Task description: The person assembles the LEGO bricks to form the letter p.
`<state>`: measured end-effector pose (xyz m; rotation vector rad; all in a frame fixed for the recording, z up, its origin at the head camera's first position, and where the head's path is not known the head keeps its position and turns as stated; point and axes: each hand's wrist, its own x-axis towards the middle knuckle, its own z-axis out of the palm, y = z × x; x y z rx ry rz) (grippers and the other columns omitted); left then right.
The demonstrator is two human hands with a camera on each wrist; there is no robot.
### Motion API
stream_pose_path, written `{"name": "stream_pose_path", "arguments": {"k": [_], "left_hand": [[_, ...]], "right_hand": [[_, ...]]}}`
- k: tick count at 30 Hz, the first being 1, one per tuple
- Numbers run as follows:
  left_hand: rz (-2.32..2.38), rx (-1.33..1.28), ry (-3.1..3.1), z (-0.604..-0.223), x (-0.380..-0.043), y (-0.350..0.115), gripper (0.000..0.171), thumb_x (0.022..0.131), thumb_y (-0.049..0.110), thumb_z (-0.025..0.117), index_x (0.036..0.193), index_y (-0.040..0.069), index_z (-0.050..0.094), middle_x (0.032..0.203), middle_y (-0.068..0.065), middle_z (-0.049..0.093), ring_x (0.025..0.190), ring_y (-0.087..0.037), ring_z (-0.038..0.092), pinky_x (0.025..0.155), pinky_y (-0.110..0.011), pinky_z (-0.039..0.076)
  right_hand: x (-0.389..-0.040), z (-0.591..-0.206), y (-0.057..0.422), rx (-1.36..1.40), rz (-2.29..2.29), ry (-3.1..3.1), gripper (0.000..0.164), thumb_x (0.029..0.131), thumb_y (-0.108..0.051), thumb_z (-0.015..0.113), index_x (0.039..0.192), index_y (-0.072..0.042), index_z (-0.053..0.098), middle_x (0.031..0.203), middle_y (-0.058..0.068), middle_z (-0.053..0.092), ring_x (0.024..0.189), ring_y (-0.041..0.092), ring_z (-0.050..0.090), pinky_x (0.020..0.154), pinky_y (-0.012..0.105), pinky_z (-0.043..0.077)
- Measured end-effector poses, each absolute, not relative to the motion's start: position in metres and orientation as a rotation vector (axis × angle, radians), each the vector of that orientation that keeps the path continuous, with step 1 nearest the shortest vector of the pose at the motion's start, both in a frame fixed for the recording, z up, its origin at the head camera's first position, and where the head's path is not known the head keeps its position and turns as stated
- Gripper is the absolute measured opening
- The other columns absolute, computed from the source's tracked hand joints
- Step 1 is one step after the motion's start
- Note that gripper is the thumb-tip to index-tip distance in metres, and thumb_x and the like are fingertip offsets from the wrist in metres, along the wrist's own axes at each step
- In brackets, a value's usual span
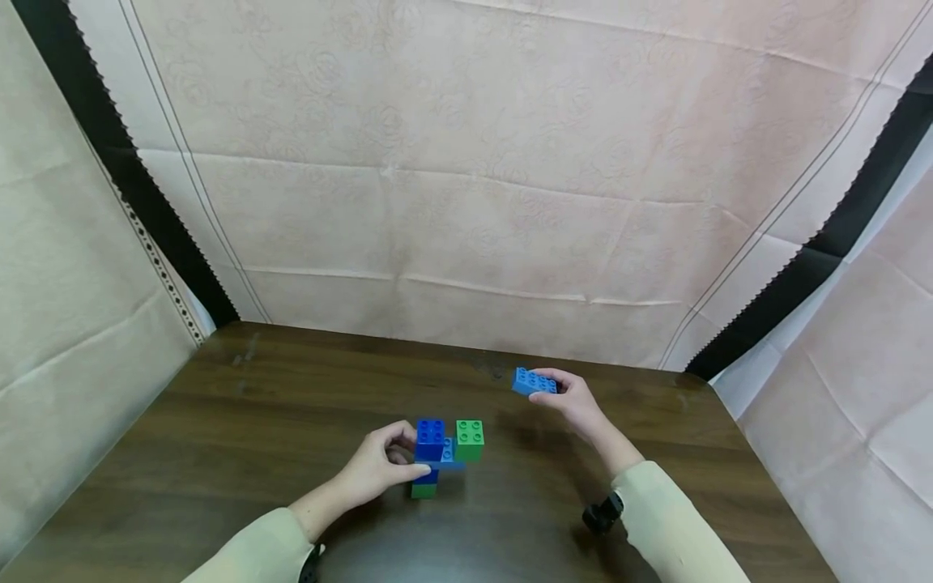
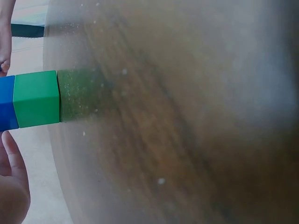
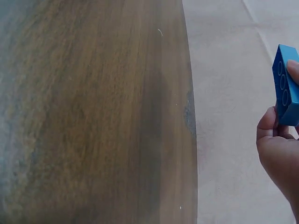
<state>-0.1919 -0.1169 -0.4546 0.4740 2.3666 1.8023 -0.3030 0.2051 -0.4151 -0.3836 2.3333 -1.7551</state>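
Left of the table's middle, my left hand point(image 1: 375, 463) grips a stack of toy building bricks, its thumb across the near side. The stack has a green brick point(image 1: 424, 491) at the bottom and a dark blue one above it, partly behind the thumb. A light blue brick point(image 1: 449, 465) lies across these, carrying a dark blue brick point(image 1: 430, 437) on the left and another green brick point(image 1: 469, 440) on the right. Farther back to the right, my right hand point(image 1: 573, 398) pinches a separate light blue brick point(image 3: 284, 91) between thumb and fingers, studs showing.
The brown wooden table point(image 1: 240, 429) has a worn patch at its far edge. Pale fabric walls point(image 1: 437, 202) with black strips point(image 1: 146, 186) at the corners enclose the back and sides. A dark band with a small device point(image 1: 603, 513) sits on the right wrist.
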Motion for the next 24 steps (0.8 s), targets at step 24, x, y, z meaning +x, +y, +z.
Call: {"name": "stream_pose_path", "arguments": {"k": [24], "left_hand": [[1.771,0.552,2.344,-0.451,-0.200,-0.096,0.031,0.079,0.021,0.075,0.098,0.006,0.055,0.100,-0.012,0.062,0.080,-0.017,0.060,0.071,-0.022,0.051]], "right_hand": [[-0.288,-0.395,0.199,-0.485,-1.679,2.406,0.046,0.081,-0.012,0.071,0.123,0.000,0.056,0.119,0.023,0.053,0.094,0.019,0.052,0.077,0.027,0.048]]}}
